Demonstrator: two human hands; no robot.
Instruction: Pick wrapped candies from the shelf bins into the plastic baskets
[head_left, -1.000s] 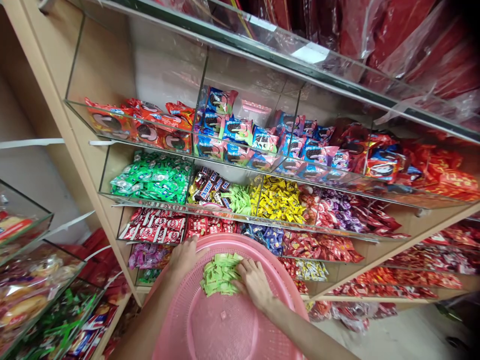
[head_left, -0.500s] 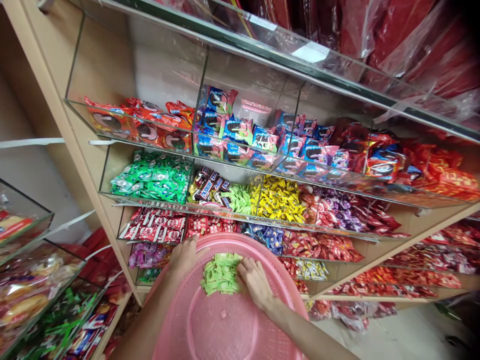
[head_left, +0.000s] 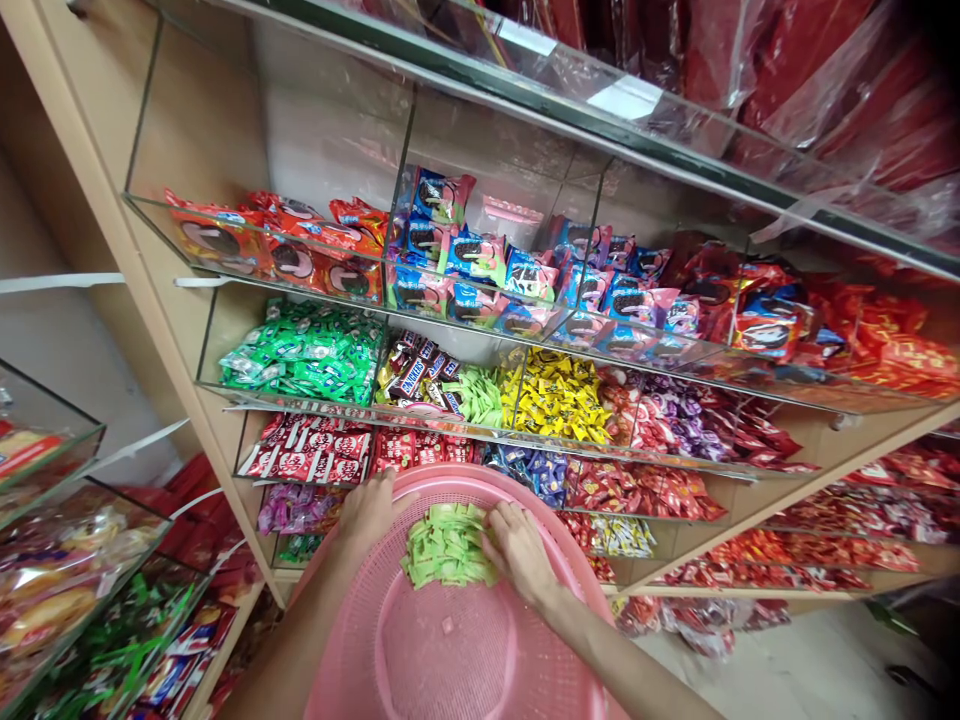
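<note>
A round pink plastic basket fills the lower middle of the head view. Inside it lies a pile of light-green wrapped candies, heaped against the far side. My left hand is closed over the basket's left rim. At the right edge of the pile is my right hand, its fingers curled in close to the candies. The fingertips are partly hidden, so anything inside them cannot be made out.
Glass-fronted shelves ahead hold green-wrapped sweets, Snickers bars, yellow-wrapped candies and blue-and-pink cookie packs. A wooden side panel stands at left. Red bags hang over the top shelf.
My right hand has shifted slightly right and up, uncovering more of the pile's right edge. My left hand stays on the rim.
</note>
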